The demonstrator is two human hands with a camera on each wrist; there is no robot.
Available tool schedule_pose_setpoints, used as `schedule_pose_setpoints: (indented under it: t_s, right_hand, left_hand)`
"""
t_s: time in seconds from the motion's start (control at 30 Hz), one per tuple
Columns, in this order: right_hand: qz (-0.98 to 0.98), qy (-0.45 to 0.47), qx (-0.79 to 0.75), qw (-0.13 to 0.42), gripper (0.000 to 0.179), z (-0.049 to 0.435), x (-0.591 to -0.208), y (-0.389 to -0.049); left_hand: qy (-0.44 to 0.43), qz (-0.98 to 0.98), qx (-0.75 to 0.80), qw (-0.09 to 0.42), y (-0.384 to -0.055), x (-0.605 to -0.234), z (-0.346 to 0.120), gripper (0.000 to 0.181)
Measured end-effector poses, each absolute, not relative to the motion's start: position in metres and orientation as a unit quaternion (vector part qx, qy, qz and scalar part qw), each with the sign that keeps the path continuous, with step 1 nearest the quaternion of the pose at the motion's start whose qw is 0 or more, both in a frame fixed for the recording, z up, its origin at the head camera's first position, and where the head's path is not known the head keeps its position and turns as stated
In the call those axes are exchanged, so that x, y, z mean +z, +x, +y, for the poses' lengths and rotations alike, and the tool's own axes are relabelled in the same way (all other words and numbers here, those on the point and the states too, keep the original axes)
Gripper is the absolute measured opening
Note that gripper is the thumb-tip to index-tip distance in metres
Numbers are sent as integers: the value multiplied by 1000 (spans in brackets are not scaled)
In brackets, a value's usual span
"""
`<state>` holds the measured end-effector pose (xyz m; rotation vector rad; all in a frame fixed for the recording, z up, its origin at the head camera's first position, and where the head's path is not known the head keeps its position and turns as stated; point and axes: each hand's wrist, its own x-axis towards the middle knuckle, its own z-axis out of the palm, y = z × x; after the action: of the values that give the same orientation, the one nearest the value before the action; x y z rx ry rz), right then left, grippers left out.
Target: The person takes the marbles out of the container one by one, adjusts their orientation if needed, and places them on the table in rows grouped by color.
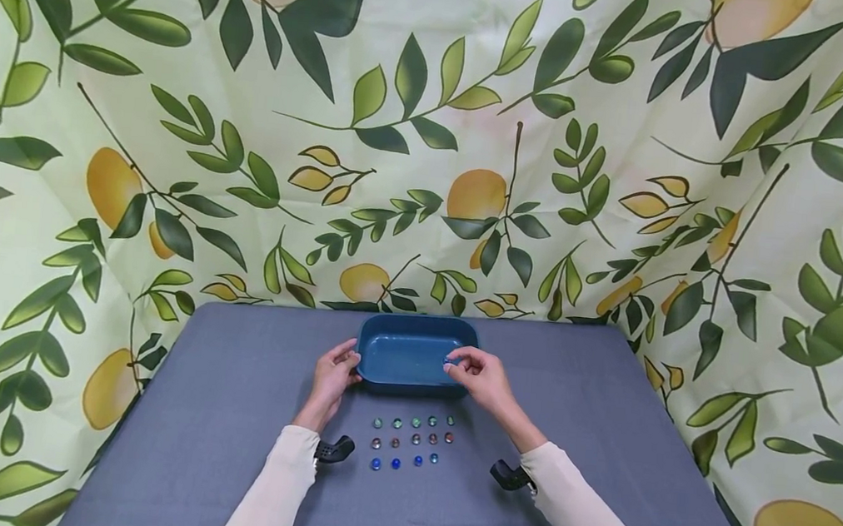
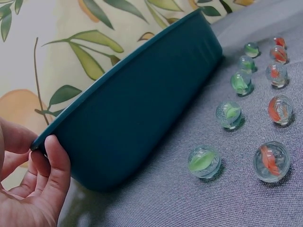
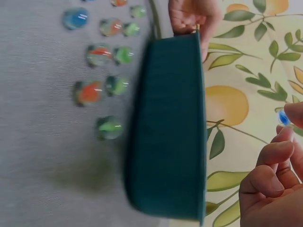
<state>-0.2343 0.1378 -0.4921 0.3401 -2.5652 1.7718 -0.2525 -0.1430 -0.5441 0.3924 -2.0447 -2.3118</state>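
Note:
A teal plastic basin (image 1: 410, 390) stands near the table's far edge, its inside bare where it shows. My left hand (image 1: 332, 380) pinches its left rim between thumb and fingers, as the left wrist view shows closely. Over the basin's right end, my right hand (image 1: 485, 379) holds a blue glass marble (image 3: 283, 117) at its fingertips, above rim height. In front of the basin lie three rows of marbles: green-swirled ones (image 1: 417, 422) nearest it, orange-red-swirled ones (image 1: 416, 439) in the middle, and blue ones (image 1: 396, 463) closest to me.
A grey-blue cloth (image 1: 228, 413) covers the table. Behind it and along both sides hangs a fabric backdrop (image 1: 409, 237) printed with leaves and lemons. Each wrist wears a black camera mount (image 1: 334, 450) just past the sleeve cuff.

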Motion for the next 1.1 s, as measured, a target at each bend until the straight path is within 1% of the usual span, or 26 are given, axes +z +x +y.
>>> schedule_pose_setpoints:
  t_s: [0.3,0.53,0.7,1.1]
  right_hand:
    - [-818,106,565,11,17,157,-505,-209]
    - [-843,101,528,-7,16,168,-524,-189]
    - [-843,97,529,-14,14,169,-535,-178]
    - [-855,125,501,-33,13,165,-551,-162]
  left_hand:
    - [126,-657,-743,15,-255,-543,-145,43]
    - [123,-658,-743,7,-255,-544,-144,43]
    - [123,-658,-743,9,-254,-544,-144,43]
    - [127,-659,-741,10,-254,-544,-143,43]
